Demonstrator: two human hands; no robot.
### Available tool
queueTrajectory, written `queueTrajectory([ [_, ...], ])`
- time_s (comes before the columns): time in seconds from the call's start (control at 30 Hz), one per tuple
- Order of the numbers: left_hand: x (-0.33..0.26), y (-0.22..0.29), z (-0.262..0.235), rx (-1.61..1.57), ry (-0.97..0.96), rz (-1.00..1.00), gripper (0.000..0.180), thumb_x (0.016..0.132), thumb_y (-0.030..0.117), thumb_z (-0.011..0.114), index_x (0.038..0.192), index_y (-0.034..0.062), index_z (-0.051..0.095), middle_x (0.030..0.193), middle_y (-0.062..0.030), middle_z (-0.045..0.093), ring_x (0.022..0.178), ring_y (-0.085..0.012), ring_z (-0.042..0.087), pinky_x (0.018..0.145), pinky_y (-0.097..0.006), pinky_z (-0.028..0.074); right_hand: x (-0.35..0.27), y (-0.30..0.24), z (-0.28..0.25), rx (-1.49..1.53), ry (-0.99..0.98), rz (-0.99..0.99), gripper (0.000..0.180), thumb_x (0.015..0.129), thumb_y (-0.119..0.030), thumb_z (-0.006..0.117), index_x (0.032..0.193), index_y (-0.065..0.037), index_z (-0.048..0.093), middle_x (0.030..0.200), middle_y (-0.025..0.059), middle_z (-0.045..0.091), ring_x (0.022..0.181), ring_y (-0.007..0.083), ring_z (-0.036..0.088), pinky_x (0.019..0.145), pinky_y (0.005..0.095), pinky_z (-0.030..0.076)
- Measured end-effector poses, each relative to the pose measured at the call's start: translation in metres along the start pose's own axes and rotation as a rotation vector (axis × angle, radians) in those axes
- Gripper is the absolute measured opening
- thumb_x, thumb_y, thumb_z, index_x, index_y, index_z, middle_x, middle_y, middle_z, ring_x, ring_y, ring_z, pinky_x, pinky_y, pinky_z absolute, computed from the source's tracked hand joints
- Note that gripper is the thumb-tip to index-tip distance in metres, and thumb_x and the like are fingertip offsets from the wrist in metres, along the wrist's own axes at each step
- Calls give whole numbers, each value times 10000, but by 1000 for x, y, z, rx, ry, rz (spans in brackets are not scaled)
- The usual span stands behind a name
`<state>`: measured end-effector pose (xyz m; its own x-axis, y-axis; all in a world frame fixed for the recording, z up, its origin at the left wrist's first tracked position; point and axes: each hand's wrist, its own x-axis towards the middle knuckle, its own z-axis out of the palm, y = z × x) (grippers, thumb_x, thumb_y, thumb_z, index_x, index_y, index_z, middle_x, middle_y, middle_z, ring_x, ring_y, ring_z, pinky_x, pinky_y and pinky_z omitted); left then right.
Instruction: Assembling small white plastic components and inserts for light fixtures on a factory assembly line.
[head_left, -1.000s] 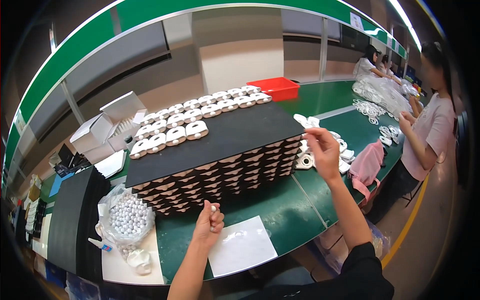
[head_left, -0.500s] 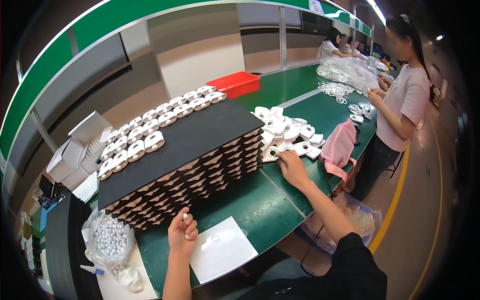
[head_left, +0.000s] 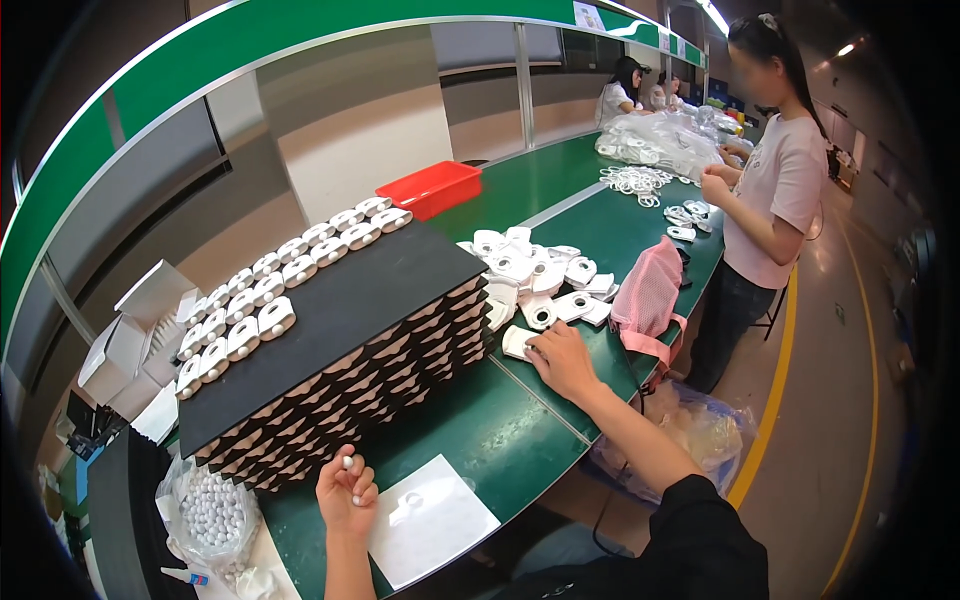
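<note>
My left hand [head_left: 345,490] is held palm up with curled fingers beside the black stack. A small white ball [head_left: 348,463] is pinched at the fingertips, and what looks like a second one shows lower among the fingers. At the near edge of a pile of white plastic parts [head_left: 540,275], my right hand [head_left: 565,362] closes its fingers on one flat white plastic part [head_left: 516,343], partly covered by the fingers. Finished-looking rounded white pieces [head_left: 243,338] stand in rows on the black top sheet [head_left: 340,325] of the layered stack.
A plastic bag of white balls [head_left: 212,515] and a small glue bottle [head_left: 186,576] are at lower left. A white sheet [head_left: 432,520] lies before me. A pink bag [head_left: 648,290] hangs over the right table edge. A red bin [head_left: 430,188] and a co-worker [head_left: 775,190] are farther off.
My right hand has drawn a white plastic part out from the pile's near edge toward me. My left hand keeps its curled grip. The whole view has shifted slightly.
</note>
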<state>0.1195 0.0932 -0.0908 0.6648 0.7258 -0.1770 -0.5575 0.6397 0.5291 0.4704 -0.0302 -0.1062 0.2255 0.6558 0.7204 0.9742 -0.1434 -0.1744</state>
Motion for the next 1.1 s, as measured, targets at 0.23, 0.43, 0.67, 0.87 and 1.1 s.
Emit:
queueTrajectory([
  [0.23, 1, 0, 2, 5, 8, -4, 183, 826, 191, 489, 950, 75, 557, 631, -1, 409, 453, -93, 323, 342, -186, 261, -9, -2, -8, 115, 102, 276, 186, 736, -204, 648, 855, -72, 592, 812, 67, 545, 787, 245, 498, 706, 351, 379],
  [0.43, 1, 1, 2, 3, 15, 11, 197, 815, 181, 481, 963, 71, 550, 635, -6, 408, 454, -95, 325, 343, -187, 261, -15, -1, -4, -107, -58, 348, 461, 677, -397, 693, 919, -29, 558, 942, 94, 503, 900, 252, 452, 722, 371, 369],
  [0.67, 1, 0, 3, 6, 49, 33, 185, 785, 160, 498, 943, 79, 551, 676, -31, 476, 449, -93, 350, 344, -182, 278, -13, 7, -3, 121, 24, 335, 359, 642, -254, 728, 855, -36, 539, 830, 104, 545, 794, 282, 500, 706, 389, 371],
  [0.87, 2, 0, 2, -26, -14, 36, 99, 833, 174, 507, 863, 84, 533, 651, 1, 447, 452, -85, 349, 344, -180, 275, -7, 6, -10, 427, 241, 411, 222, 644, -91, 665, 828, -7, 574, 740, 107, 559, 681, 235, 530, 615, 330, 426],
  [1.1, 2, -2, 5, 23, 62, 50, 334, 897, 412, 451, 769, 113, 528, 628, 13, 421, 425, -72, 315, 326, -166, 234, -6, 1, -12, 402, 279, 348, 189, 674, -104, 664, 815, -2, 589, 701, 89, 525, 614, 205, 504, 544, 297, 407],
])
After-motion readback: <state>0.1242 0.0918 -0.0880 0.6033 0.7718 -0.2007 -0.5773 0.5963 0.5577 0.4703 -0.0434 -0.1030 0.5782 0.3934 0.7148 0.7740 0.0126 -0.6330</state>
